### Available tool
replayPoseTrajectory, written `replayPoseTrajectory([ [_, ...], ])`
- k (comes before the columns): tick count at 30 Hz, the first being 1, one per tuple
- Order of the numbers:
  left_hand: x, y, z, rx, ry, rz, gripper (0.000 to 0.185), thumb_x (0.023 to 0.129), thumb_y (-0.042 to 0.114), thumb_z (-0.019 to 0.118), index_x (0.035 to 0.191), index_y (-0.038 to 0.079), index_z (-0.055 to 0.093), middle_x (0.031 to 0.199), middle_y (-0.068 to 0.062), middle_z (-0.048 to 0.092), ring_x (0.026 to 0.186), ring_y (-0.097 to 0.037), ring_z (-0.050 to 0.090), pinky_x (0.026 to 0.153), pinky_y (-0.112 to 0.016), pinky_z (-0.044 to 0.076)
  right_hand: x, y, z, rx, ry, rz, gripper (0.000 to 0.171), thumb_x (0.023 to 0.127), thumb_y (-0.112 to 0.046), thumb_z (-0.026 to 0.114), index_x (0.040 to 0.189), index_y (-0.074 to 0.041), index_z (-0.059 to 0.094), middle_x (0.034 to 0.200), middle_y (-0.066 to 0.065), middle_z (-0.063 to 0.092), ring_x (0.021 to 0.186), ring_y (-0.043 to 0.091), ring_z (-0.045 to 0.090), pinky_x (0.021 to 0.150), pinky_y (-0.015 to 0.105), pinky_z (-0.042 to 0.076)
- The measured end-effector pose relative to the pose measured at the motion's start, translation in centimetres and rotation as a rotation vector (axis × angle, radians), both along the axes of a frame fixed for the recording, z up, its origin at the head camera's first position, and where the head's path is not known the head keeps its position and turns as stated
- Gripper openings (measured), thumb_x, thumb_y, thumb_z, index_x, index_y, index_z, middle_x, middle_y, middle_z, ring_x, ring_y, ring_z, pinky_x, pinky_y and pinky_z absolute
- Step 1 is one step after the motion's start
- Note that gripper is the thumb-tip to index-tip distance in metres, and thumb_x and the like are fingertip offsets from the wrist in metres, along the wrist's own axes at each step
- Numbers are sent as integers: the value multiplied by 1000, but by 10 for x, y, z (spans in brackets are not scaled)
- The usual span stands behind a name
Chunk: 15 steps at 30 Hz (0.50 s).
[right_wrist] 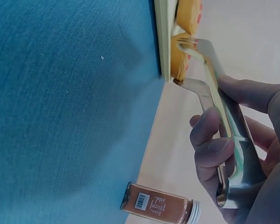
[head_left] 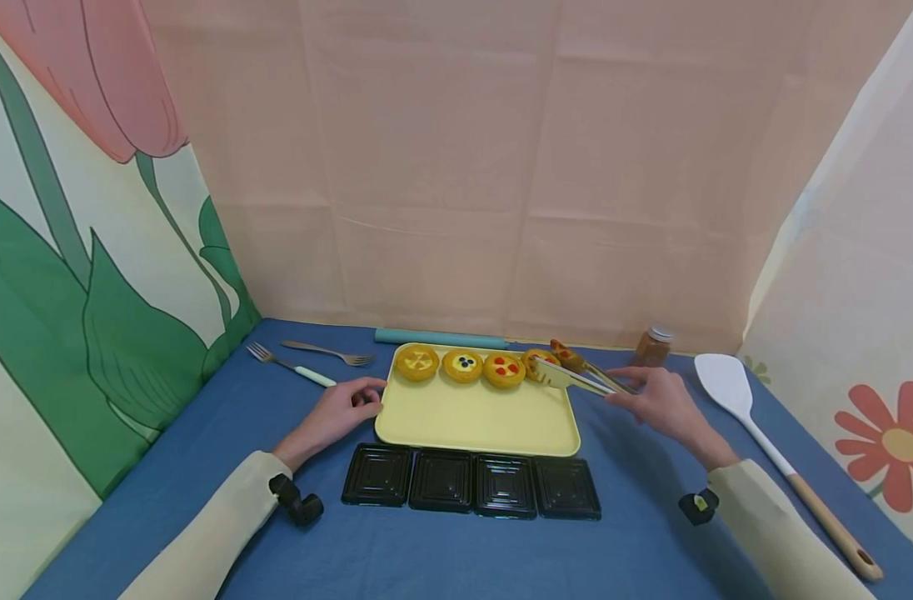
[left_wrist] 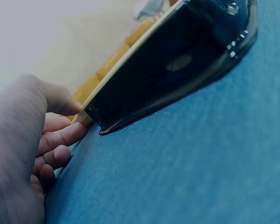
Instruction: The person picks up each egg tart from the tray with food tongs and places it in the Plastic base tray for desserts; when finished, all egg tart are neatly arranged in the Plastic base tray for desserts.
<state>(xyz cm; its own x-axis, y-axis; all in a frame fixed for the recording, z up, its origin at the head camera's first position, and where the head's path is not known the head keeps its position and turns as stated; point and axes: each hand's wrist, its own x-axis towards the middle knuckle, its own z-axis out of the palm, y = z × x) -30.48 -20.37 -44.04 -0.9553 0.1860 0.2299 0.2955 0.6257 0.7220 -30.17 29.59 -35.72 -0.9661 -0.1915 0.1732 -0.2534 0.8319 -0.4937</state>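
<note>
The right hand (head_left: 662,406) grips shiny metal tongs (head_left: 576,377), whose tips straddle the rightmost round tart (head_left: 537,362) at the 1 o'clock corner of a smooth, rounded yellow tray (head_left: 479,421). The left hand (head_left: 340,412) rests loosely curled against the tray's 9 o'clock edge. Everything sits on blue woven cloth (head_left: 456,550), with peach fabric walls (head_left: 501,167) behind.

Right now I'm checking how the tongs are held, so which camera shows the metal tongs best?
The right wrist view: the shiny metal tongs fill it, fingers curled round both arms, tips at the rightmost orange tart. The head view shows the tongs small, in the right hand. The left wrist view does not show them.
</note>
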Motion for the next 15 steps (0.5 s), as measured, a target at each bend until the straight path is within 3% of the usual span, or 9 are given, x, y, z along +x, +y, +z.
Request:
replayPoseTrajectory([
  [15,2,1,1,9,-6,-7,38,94,16,69,130,3,66,92,0,64,75,-18,53,69,-34,42,3,-2,1,-16,33,19,43,88,-20,79,125,0,70,85,10,67,46,19,55,43,31,40],
])
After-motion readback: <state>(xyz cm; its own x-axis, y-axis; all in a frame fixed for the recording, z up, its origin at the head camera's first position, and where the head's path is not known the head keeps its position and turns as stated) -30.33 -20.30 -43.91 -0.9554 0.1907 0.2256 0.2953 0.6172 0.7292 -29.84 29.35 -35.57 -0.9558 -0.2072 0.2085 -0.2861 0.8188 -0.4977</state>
